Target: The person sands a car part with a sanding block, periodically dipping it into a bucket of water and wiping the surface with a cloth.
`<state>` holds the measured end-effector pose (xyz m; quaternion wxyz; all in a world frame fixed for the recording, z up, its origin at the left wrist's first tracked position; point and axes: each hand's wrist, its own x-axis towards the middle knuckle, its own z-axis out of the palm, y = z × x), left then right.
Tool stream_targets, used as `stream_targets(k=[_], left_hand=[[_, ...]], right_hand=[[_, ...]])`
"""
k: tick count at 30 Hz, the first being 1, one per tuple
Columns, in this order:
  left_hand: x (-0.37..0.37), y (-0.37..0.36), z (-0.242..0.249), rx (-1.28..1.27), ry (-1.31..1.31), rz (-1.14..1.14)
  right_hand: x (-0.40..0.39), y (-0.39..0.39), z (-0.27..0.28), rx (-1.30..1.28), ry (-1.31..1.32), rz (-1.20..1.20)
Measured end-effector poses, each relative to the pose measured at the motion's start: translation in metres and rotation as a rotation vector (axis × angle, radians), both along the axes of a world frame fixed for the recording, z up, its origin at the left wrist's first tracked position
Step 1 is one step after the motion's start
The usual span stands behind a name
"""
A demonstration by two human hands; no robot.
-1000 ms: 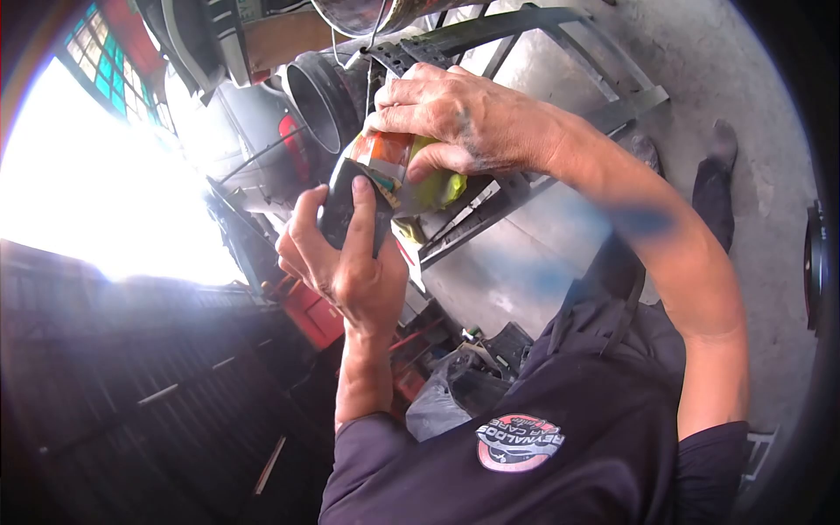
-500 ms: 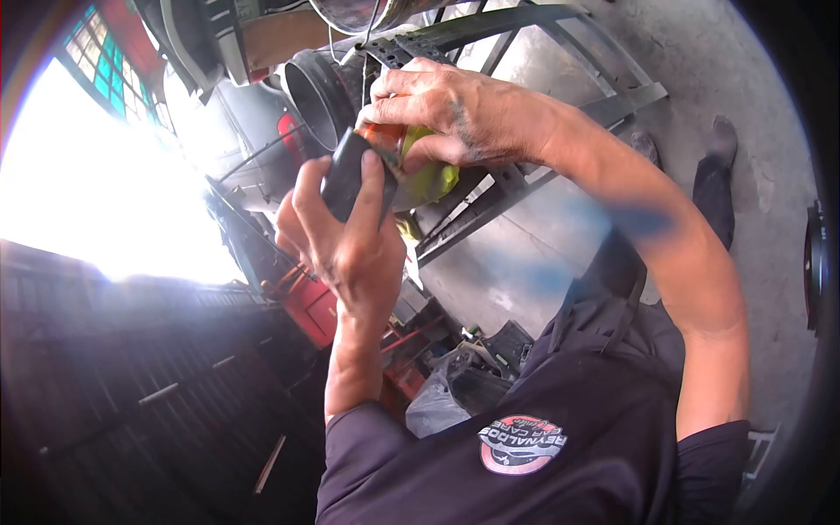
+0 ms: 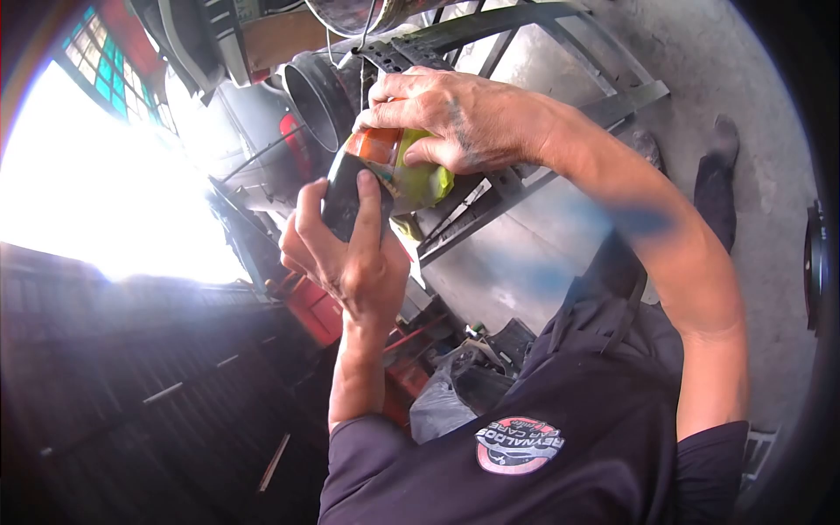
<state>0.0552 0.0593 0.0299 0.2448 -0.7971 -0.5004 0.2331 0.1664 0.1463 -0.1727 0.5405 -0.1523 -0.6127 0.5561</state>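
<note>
My right hand (image 3: 455, 114) grips from above a small container with an orange and yellow-green label (image 3: 411, 171), held up in front of me. My left hand (image 3: 346, 258) is closed around a black piece (image 3: 343, 197) pressed against the container's left end, with the index finger lying along it. Whether the black piece is attached to the container I cannot tell. Both hands are close together and almost touch.
Behind the hands a dark metal angle frame (image 3: 525, 179) stands on the concrete floor (image 3: 700, 52). A wide black pipe (image 3: 317, 96) is at the upper middle. A red box (image 3: 313, 306) and a grey plastic bag (image 3: 437, 402) lie below. Bright glare fills the left.
My left hand with the black piece rose against the container half a second ago and has come back down slightly. My right hand and the container stayed nearly in place.
</note>
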Motion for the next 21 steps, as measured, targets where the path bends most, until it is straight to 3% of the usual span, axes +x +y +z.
stream_targets(k=[5, 21], left_hand=[[0.003, 0.011, -0.013, -0.003, -0.031, -0.042], [0.002, 0.01, -0.021, 0.022, -0.073, -0.036]], right_hand=[[-0.005, 0.002, -0.003, 0.073, 0.009, -0.083], [-0.002, -0.001, -0.002, 0.02, 0.017, -0.018]])
